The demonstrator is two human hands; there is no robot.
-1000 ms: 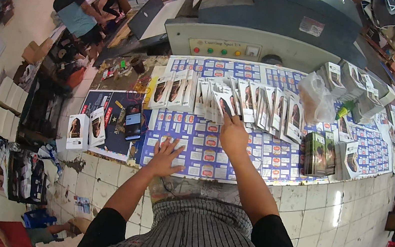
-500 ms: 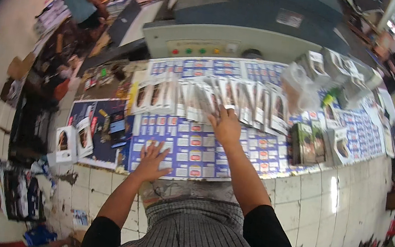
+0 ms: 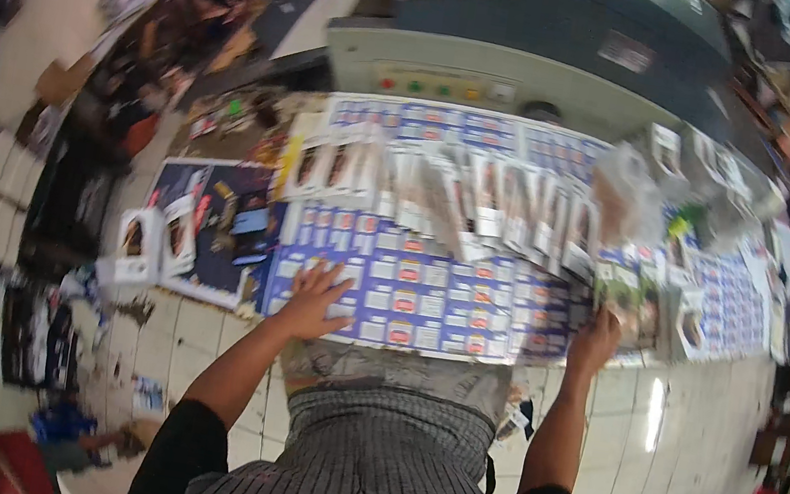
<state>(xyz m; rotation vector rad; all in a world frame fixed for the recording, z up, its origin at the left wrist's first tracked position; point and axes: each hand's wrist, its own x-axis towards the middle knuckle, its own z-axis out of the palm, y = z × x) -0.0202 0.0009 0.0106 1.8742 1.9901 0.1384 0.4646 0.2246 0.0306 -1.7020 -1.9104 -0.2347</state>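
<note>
Flatly spread, empty left hand (image 3: 314,302), right hand (image 3: 596,340) curled at green boxes (image 3: 647,308), grip, contents unclear

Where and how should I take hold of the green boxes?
Probably by the near-left corner, from the front: the green boxes lie stacked with that side facing the person, the right hand is at that corner, and white boxes crowd the right.

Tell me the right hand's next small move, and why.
Probably secure a grip on the green picture-fronted packets with the right hand: it is at their near left edge, though blur hides any hold. The left hand lies spread on the blue printed sheet.
</note>
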